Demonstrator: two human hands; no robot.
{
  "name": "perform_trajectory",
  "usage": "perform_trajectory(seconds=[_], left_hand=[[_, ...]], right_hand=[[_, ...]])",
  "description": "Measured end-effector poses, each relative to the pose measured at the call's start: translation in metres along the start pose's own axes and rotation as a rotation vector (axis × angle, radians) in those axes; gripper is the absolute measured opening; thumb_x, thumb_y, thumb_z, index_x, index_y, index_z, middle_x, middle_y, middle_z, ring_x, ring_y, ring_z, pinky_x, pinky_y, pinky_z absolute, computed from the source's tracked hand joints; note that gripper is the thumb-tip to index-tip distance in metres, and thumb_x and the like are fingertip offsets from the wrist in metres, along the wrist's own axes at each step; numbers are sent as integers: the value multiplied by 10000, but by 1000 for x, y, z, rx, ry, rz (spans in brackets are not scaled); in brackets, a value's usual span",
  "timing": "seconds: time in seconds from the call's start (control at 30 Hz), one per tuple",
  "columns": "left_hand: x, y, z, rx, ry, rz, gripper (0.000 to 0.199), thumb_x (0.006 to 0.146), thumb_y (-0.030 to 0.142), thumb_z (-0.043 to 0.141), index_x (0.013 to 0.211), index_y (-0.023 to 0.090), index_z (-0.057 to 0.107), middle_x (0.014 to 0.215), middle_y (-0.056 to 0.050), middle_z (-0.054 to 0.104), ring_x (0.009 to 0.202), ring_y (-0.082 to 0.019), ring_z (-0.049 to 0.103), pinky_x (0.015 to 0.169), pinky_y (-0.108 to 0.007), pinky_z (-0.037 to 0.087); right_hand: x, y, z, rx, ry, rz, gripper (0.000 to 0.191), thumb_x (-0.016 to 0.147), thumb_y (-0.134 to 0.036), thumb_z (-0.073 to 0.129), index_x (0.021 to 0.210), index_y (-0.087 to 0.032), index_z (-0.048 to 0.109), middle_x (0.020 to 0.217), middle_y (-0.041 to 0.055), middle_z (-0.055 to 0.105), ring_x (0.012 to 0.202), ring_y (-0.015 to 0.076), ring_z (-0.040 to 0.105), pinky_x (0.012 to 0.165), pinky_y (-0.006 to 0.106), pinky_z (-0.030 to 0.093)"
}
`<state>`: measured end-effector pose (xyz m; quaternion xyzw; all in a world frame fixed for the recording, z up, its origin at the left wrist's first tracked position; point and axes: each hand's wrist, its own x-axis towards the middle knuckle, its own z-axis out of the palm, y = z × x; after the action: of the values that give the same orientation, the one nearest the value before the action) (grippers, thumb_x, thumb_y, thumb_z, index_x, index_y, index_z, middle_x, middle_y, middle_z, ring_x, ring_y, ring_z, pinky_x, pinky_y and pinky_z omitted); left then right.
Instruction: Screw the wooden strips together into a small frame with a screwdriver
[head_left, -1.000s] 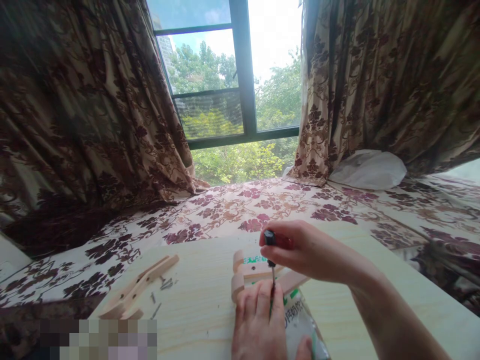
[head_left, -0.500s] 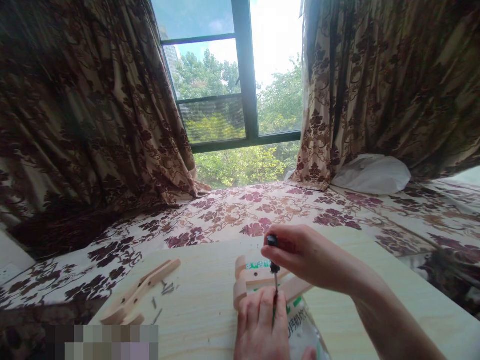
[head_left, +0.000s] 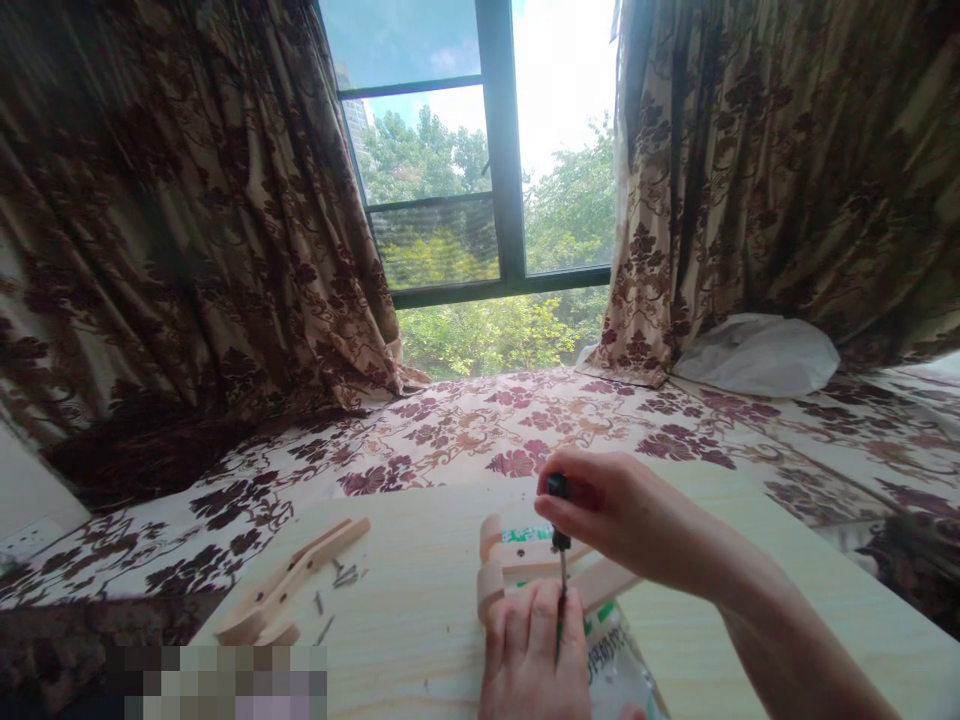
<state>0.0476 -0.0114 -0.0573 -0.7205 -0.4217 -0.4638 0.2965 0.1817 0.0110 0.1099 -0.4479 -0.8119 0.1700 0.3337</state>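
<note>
My right hand (head_left: 600, 505) is closed around the black handle of a screwdriver (head_left: 559, 512), which stands upright with its shaft pointing down. The shaft runs down between the fingers of my left hand (head_left: 534, 640), so its tip is hidden. That left hand presses down on a pale wooden frame piece (head_left: 491, 588) with rounded ends; whether its fingers pinch a screw I cannot see. Under the wood lies a plastic bag (head_left: 615, 655) with green print and dark lettering.
On the left of the pale wooden board (head_left: 397, 600) lies another wooden piece (head_left: 292, 580) with dark holes. Several screws (head_left: 345, 575) are scattered beside it. Behind are a floral cloth (head_left: 480, 420), a white plastic bag (head_left: 757, 355), curtains (head_left: 225, 200) and a window.
The whole view has shifted slightly, so everything appears a little further right and lower. Both hands keep their places on the screwdriver and the wood.
</note>
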Motion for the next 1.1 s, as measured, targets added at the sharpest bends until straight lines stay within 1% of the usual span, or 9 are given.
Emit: perform_trajectory(seconds=[0.17, 0.23, 0.37, 0.43, 0.53, 0.67, 0.87, 1.0, 1.1], left_hand=[[3, -15, -14, 59, -177, 186, 560, 852, 587, 327, 1108, 182, 617, 1024, -77, 652, 982, -248, 546, 893, -384, 356], [4, -19, -18, 64, -212, 218, 538, 845, 560, 362, 1151, 184, 596, 1056, -72, 647, 1004, -248, 540, 903, -377, 356], [5, -21, -20, 81, -221, 233, 554, 844, 570, 347, 1160, 184, 588, 1049, -75, 646, 995, -249, 544, 893, -380, 365], [5, -21, -20, 93, -231, 247, 568, 838, 587, 352, 1170, 187, 583, 1051, -75, 645, 990, -250, 549, 888, -380, 371], [5, -20, -22, 88, -245, 238, 572, 826, 588, 387, 1188, 187, 573, 1068, -77, 643, 1006, -255, 548, 896, -384, 376], [6, -18, -23, 55, -252, 210, 542, 843, 546, 383, 1192, 177, 571, 1088, -79, 637, 1031, -257, 541, 912, -383, 368], [6, -17, -24, 65, -290, 210, 555, 824, 547, 408, 1201, 173, 568, 1091, -93, 638, 1031, -264, 547, 906, -388, 384], [6, -17, -23, 63, -289, 193, 555, 810, 542, 417, 1197, 174, 570, 1098, -88, 639, 1032, -267, 549, 894, -386, 394], [5, -16, -22, 56, -263, 187, 548, 847, 539, 348, 1182, 171, 577, 1089, -92, 635, 1036, -260, 551, 894, -383, 400]], right_hand=[[1, 3, -1, -47, 70, 5, 237, 862, -331, 546, 672, -195, 504, 588, -39, 501, 544, 97, 397, 505, 224, 269], [1, 2, -2, -57, 83, 15, 237, 855, -334, 554, 672, -192, 506, 585, -39, 493, 543, 97, 392, 504, 223, 270], [-2, -1, -3, -1, -8, -5, 154, 863, -301, 540, 753, -200, 579, 603, -38, 527, 563, 101, 428, 512, 220, 285], [-4, 0, -3, 21, -30, -21, 155, 870, -291, 529, 762, -200, 591, 609, -34, 532, 571, 102, 435, 510, 222, 284], [-2, 2, -1, 9, 6, -16, 213, 876, -315, 524, 708, -188, 555, 588, -31, 504, 564, 103, 413, 502, 226, 277], [1, 4, 2, -20, 65, -7, 294, 869, -346, 535, 633, -191, 453, 559, -46, 439, 548, 95, 361, 492, 221, 260], [-3, 1, 0, 36, -30, -33, 174, 860, -294, 545, 719, -193, 561, 609, -39, 511, 570, 96, 411, 510, 221, 279], [-2, 1, 3, 40, -2, -35, 221, 858, -290, 545, 666, -188, 506, 586, -44, 468, 566, 95, 397, 505, 224, 272], [1, 2, 6, 37, 28, -32, 259, 865, -304, 537, 647, -190, 457, 572, -50, 434, 564, 94, 387, 500, 225, 263]])
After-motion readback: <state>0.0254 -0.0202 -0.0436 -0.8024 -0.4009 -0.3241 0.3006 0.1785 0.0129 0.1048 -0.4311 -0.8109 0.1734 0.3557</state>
